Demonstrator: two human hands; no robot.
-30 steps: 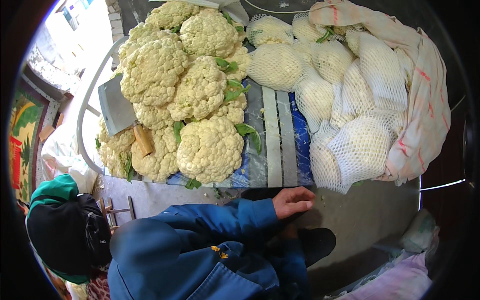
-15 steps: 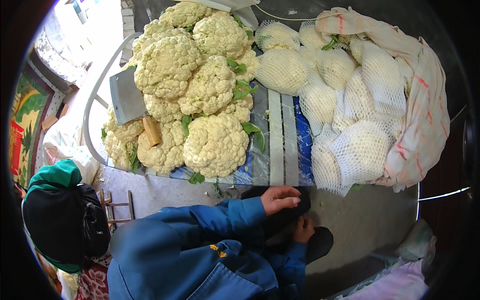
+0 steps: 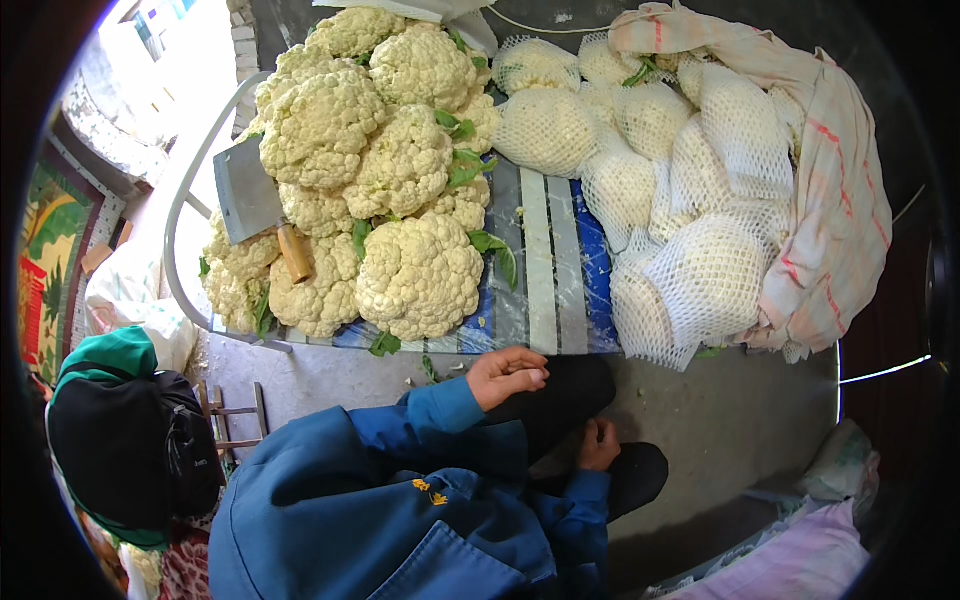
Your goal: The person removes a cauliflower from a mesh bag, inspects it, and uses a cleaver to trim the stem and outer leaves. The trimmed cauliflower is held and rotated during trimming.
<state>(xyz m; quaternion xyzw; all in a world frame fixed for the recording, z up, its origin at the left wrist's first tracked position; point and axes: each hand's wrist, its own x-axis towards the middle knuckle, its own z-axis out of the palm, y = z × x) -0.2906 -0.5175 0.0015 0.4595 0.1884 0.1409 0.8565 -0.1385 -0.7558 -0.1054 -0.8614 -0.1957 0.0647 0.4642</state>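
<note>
My left hand (image 3: 507, 377) is held just off the near edge of the table, above my dark trouser leg. Its fingers are stretched out, slightly bent, with the thumb along them and nothing held. My right hand (image 3: 600, 445) rests by my other knee, its fingers curled in and nothing visible in them. Nearest to my left hand on the table is a big cauliflower (image 3: 419, 278), at the front of a heap of bare cauliflowers (image 3: 322, 130). A cleaver (image 3: 248, 190) with a wooden handle lies on the left side of that heap.
Cauliflowers in white foam nets (image 3: 715, 270) are piled on the right, beside a pale cloth with red stripes (image 3: 840, 190). Between the piles shows the striped table top (image 3: 538, 260). A black and green bag (image 3: 125, 440) and a wooden stool (image 3: 238, 412) stand at the left.
My left hand has drawn back to the left, away from my right hand. My right hand stays by the knee. The view has shifted slightly, and the cauliflowers and cleaver lie as before.
</note>
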